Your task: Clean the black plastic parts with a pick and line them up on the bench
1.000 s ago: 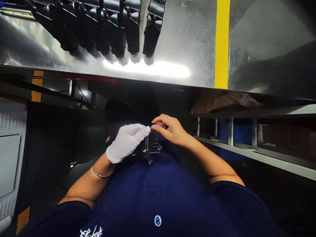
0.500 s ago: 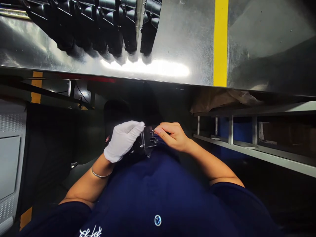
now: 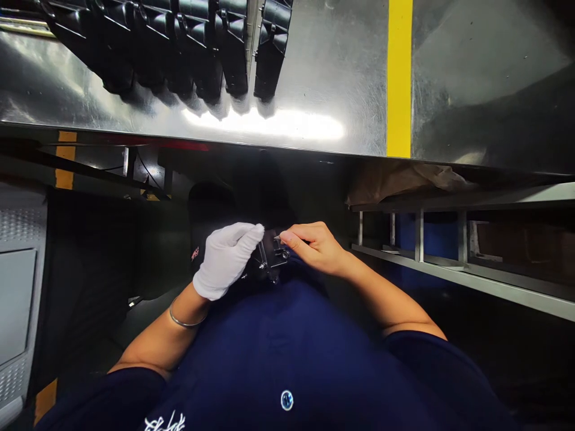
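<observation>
Head view, looking down over a dark blue shirt (image 3: 278, 353). Left hand (image 3: 227, 258), in a white glove, is closed around the left side of a small black part (image 3: 269, 256) with metal pins; the part sits in front of the chest, below the near edge of the table, not resting on it. Right hand (image 3: 314, 246), bare, pinches the part's right upper corner between thumb and forefinger; narrow grip, fingertips on the part. A thin metal bracelet (image 3: 184, 320) is on the left wrist. The table (image 3: 323, 72) is shiny sheet metal with a bright lamp reflection near its near edge. A yellow stripe (image 3: 399, 78) runs across it from far to near edge, right of centre. A row of black plastic parts (image 3: 179, 42) stands at the far left corner, close together, tilted. Under the table on the right: a grey metal rack (image 3: 449, 263), brown paper (image 3: 404, 179) above it. Left edge of view: a grey panel (image 3: 18, 299).
</observation>
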{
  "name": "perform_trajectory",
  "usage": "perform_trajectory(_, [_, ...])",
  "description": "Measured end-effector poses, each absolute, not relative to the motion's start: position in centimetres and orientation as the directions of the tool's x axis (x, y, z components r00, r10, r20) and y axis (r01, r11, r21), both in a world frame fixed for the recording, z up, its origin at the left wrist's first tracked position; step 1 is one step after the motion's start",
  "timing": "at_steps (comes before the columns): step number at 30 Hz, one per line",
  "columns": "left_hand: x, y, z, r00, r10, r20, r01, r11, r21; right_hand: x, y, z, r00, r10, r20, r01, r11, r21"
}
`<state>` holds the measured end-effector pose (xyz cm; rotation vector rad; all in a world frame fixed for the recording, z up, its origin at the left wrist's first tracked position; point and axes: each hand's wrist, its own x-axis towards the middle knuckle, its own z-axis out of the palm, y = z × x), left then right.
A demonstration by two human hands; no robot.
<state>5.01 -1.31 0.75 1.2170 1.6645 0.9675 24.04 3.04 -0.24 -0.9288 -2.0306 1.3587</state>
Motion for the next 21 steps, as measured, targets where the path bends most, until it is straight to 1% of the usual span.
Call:
perform_trajectory(3, [5.08, -1.31, 0.69, -0.181, 0.972, -0.150, 0.312, 0.201, 0.928, 23.99, 2.97, -0.29, -0.604, 0.793, 0.071, 0.256, 0.278, -0.926])
perform_trajectory(11, [5.18, -1.19, 0.93, -0.196, 0.964, -0.182, 0.289, 0.234, 0.928, 23.78, 2.85, -0.41, -0.588, 0.795, 0.150, 0.239, 0.348, -0.907])
perform_trajectory(16, [5.40, -1.24, 0.92, -0.214, 0.949, -0.231, 0.256, 0.283, 0.925, 24.00, 3.06, -0.42, -0.621, 0.763, 0.180, 0.220, 0.390, -0.894])
perform_trajectory(21, [5.61, -1.10, 1.17, -0.205, 0.930, -0.306, 0.239, 0.350, 0.906, 24.44, 3.46, -0.48, -0.681, 0.697, 0.225, 0.191, 0.466, -0.864])
